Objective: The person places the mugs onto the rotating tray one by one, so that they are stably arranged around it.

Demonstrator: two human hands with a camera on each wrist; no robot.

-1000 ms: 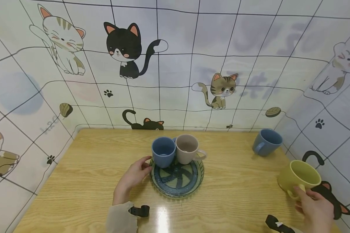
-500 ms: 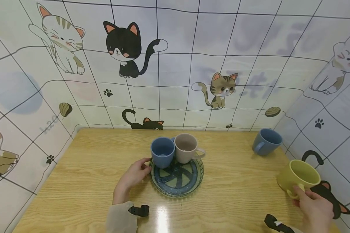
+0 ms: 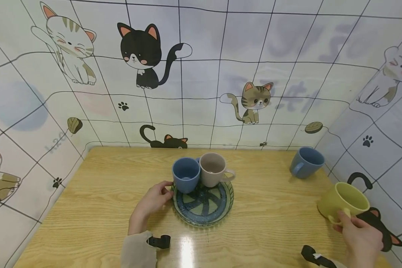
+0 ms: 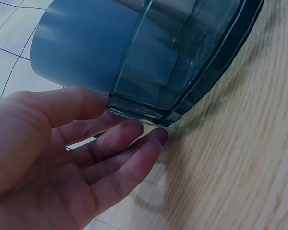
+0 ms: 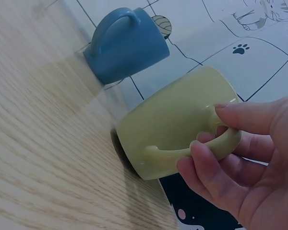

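The yellow mug (image 3: 338, 203) (image 5: 173, 120) is at the right end of the table, and my right hand (image 3: 363, 238) (image 5: 259, 163) pinches its handle between thumb and fingers. A dark shadow lies by its base; I cannot tell whether it touches the table. At the middle stands a greenish glass dish (image 3: 204, 219) (image 4: 221, 62), with a blue mug (image 3: 186, 178) (image 4: 81, 48) and a pinkish-beige mug (image 3: 211, 173) side by side at its back. My left hand (image 3: 152, 203) (image 4: 62, 153) touches the dish's left edge, its fingers loosely bent.
Another blue mug (image 3: 306, 163) (image 5: 127, 48) stands at the table's back right, behind the yellow one. The wooden table (image 3: 100, 208) meets a cloth wall (image 3: 201, 82) printed with cats at the back and sides.
The yellow mug and my right hand have shifted very slightly. My left hand stays at the dish, and the head view has moved a little.
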